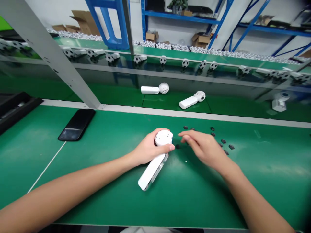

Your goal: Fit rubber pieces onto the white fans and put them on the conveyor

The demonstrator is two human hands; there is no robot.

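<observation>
My left hand [152, 146] is closed around the neck of a white handheld fan [152, 173] with a ball-shaped head. Its head sits between my thumb and fingers, and the flat handle slants down toward me over the green bench. Just right of the head is my right hand [202, 145], index finger and thumb tips close together; whatever may be between them is too small to make out. Several small black pieces [223, 141] lie scattered behind and beside my right hand. One dark piece [178, 146] rests close to my left thumb tip.
A black phone [77, 124] lies at left on the bench [109, 129], near a metal post [73, 81]. Beyond the metal edge, two similar white fans [150, 90] lie on a green belt. A row of ball-headed units [163, 60] lines the ledge behind.
</observation>
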